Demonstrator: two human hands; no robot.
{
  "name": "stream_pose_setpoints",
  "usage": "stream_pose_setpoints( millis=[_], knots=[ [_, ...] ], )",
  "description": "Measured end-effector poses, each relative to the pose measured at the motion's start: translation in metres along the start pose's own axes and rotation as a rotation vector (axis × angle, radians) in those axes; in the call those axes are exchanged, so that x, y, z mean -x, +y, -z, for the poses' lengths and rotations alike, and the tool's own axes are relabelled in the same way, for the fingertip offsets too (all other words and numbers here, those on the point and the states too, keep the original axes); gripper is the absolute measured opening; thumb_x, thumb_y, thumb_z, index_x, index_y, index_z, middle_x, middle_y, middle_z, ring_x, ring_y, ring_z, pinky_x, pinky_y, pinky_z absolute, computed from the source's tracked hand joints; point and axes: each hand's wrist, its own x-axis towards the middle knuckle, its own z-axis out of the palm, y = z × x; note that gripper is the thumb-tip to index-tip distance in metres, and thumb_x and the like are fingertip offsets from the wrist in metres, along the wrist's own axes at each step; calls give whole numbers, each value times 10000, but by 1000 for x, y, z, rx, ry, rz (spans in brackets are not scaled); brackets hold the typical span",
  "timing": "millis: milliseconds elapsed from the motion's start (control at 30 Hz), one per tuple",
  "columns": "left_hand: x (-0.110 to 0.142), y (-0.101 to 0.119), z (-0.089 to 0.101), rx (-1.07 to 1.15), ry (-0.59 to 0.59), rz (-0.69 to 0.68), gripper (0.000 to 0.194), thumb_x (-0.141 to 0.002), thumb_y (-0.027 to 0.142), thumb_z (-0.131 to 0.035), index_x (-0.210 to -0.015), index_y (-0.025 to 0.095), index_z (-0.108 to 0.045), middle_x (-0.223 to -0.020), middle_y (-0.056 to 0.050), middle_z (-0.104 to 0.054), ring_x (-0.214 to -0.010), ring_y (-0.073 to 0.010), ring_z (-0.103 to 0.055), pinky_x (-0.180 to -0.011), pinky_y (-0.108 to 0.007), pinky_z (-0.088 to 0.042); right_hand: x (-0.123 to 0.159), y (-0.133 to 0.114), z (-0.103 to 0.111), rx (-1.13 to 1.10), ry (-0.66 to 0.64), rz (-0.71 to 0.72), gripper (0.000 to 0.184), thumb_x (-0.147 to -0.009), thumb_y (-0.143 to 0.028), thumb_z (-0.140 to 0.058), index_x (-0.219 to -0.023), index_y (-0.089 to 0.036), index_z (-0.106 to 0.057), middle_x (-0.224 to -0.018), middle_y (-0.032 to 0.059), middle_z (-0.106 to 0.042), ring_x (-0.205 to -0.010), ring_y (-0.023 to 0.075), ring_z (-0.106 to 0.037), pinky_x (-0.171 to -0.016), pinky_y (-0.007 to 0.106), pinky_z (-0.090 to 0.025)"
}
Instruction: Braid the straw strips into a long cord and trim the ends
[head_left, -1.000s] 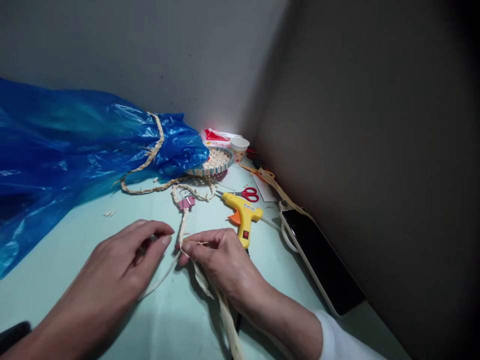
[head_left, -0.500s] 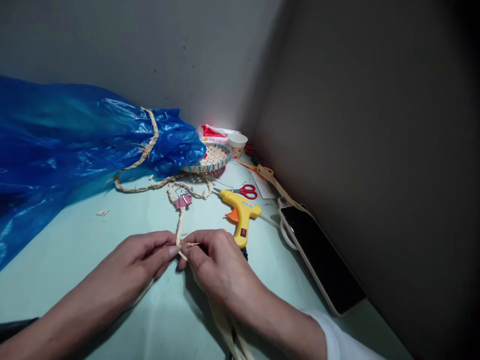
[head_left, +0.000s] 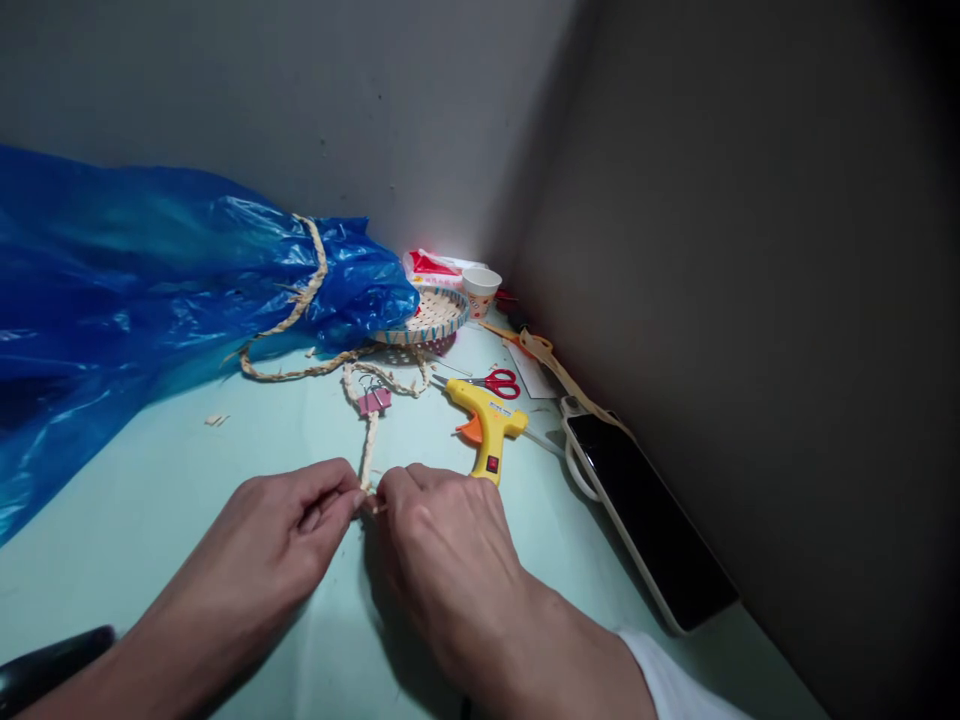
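Observation:
A pale braided cord [head_left: 369,450] runs down the table toward me, gripped near its top by a pink binder clip [head_left: 374,402]. At its lower end my left hand [head_left: 300,525] pinches the braid between thumb and forefinger. Just to the right, my right hand [head_left: 442,555] is closed with its back toward me, on strands of the same cord; its fingertips are mostly hidden. A short bit of strand shows between the two hands. Beyond the clip the cord loops on toward a round woven basket [head_left: 427,318].
Right of the cord lie a yellow glue gun [head_left: 491,430] and red-handled scissors [head_left: 501,383]. A phone [head_left: 652,520] rests along the right wall. A blue plastic bag [head_left: 150,290] tied with braided cord fills the left. A paper cup [head_left: 481,290] stands at the back.
My right hand has turned over, its back now facing up, and drawn slightly away from the left. The loose strands beneath my wrists are no longer visible. The view has shifted slightly.

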Motion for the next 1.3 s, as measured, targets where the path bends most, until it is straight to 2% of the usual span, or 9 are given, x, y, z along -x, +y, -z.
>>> stream_pose_setpoints(
  millis=[200,300,400,633,733,933,1033,1200,1300],
  knots=[
    [-1,-5,-3,26,-96,104,294,-777,473,-449,-610,237,-500,-618,-2,-538,-634,-195,-501,-575,-295,-420,10,-2,-13,90,336,84,44,-770,-155,-604,-781,-189,-579,-665,33,-610,-553,188,-549,-485,326,-155],
    [-2,-6,-3,74,-123,154,289,-756,497,-437,-614,245,-450,-630,7,-487,-648,-196,-471,-599,-316,-404,14,-4,-14,172,421,157,120,-739,-74,-595,-747,-186,-553,-642,33,-581,-550,183,-528,-463,321,-140],
    [-3,-5,-3,116,-144,180,306,-742,523,-453,-608,248,-426,-632,16,-454,-654,-194,-446,-612,-326,-382,15,-7,-16,200,460,161,166,-806,-36,-522,-753,-193,-529,-630,32,-567,-542,177,-516,-461,309,-173],
    [-3,-8,-5,217,-159,192,347,-740,557,-481,-599,245,-429,-629,30,-419,-654,-184,-410,-605,-315,-348,16,-9,-30,68,492,193,180,-896,-101,-461,-783,-197,-565,-627,27,-589,-536,162,-522,-488,277,-269],
    [-4,-9,-5,248,-175,178,314,-747,520,-502,-620,234,-466,-653,24,-465,-685,-189,-445,-636,-311,-366,16,-6,-24,-94,464,87,189,-913,-145,-478,-786,-187,-611,-660,32,-634,-560,162,-558,-518,273,-297],
    [-8,-6,0,323,-188,216,332,-707,540,-546,-612,224,-510,-640,35,-468,-667,-168,-430,-595,-269,-356,8,8,7,-477,160,-191,196,-897,-235,-549,-798,-172,-706,-608,8,-642,-490,113,-497,-514,247,-271],
    [-7,-3,1,306,-171,252,375,-676,589,-543,-588,228,-491,-613,42,-434,-634,-160,-402,-564,-266,-328,4,14,15,-542,110,-255,202,-888,-240,-568,-761,-176,-712,-560,-9,-600,-482,101,-447,-508,241,-247],
    [-5,-3,-2,279,-132,209,364,-702,565,-531,-576,225,-497,-609,38,-455,-634,-162,-427,-567,-266,-351,7,7,6,-621,110,-232,223,-887,-265,-569,-715,-180,-682,-515,-32,-538,-469,89,-402,-516,225,-277],
    [-6,-3,-2,351,-144,224,313,-668,511,-568,-567,222,-502,-598,39,-474,-629,-160,-439,-574,-267,-364,13,-3,-12,-493,222,-82,179,-888,-221,-523,-786,-174,-662,-610,-4,-607,-517,115,-510,-529,234,-310]
  ],
)
